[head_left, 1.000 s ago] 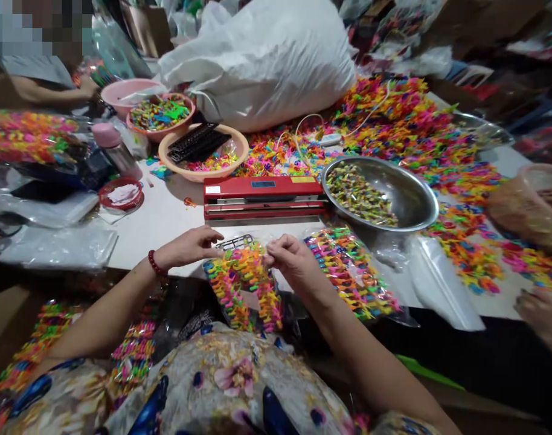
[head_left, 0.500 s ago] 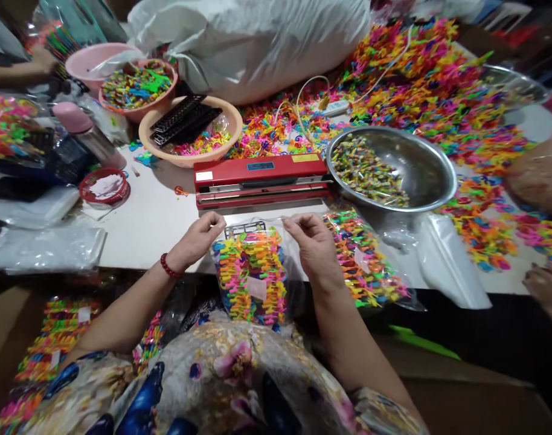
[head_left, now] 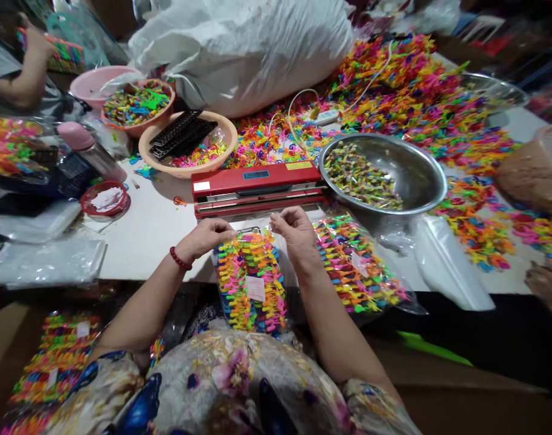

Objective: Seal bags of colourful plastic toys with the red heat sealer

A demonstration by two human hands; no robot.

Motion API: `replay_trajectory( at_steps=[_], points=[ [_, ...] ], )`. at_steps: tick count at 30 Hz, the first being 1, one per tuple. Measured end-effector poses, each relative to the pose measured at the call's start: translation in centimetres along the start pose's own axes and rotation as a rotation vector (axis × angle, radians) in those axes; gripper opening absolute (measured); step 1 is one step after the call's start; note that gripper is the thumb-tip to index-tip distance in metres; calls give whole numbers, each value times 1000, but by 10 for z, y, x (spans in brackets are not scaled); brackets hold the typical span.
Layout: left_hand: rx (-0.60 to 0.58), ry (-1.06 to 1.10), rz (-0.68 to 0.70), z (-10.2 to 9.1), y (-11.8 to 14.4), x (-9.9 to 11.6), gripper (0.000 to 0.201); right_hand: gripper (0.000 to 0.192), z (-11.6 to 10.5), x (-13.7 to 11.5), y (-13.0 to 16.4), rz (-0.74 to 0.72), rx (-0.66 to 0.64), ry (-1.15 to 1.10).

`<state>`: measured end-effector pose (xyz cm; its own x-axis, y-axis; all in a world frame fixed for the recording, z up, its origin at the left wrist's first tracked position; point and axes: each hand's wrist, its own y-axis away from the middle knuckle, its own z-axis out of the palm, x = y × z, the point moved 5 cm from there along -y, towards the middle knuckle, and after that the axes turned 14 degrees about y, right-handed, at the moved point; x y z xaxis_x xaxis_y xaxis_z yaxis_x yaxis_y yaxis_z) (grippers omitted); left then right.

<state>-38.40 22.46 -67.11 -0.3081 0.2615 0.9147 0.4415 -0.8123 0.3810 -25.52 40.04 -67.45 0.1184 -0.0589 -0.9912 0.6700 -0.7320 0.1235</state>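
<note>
I see both hands pinched on the top edge of a clear bag of bright plastic clips, which hangs over the near edge of the white table and down toward the lap. My left hand grips the bag's upper left corner with closed fingers, a red bead bracelet at the wrist; my right hand pinches the upper right corner the same way. The bag's mouth lies just in front of the red heat sealer, not touching it as far as I can tell. A second filled bag lies just to the right, beside the steel bowl. Another person's hand shows at the right edge, well apart from mine.
</note>
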Motion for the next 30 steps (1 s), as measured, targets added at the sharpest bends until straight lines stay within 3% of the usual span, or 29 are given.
replay_trajectory(
  at_steps=[3, 10, 13, 16, 20, 24, 27, 30],
  points=[
    [56, 47, -9, -5, -11, -8, 35, 46, 1, 7, -8, 31, -16, -34],
    [277, 250, 60, -13, -44, -31, 34, 48, 0, 34, -33, 310, -86, -236],
    [341, 274, 86, -15, -54, -38, 36, 42, -3, 40, -35, 366, -129, -197],
    [324, 299, 82, -15, -55, -40, 41, 39, -6, 45, -31, 385, -156, -84],
    [241, 353, 12, -16, -47, -41, 52, 36, -14, 56, -30, 370, -68, 38],
    [236, 485, -59, -18, -38, -47, 53, 34, -14, 68, -38, 378, 14, 8],
    [312, 646, -169, -13, -38, -60, 45, 34, -12, 75, -44, 409, 46, -75],
    [492, 806, -191, -6, -42, -70, 31, 31, -12, 77, -48, 404, 59, -87]
  ],
)
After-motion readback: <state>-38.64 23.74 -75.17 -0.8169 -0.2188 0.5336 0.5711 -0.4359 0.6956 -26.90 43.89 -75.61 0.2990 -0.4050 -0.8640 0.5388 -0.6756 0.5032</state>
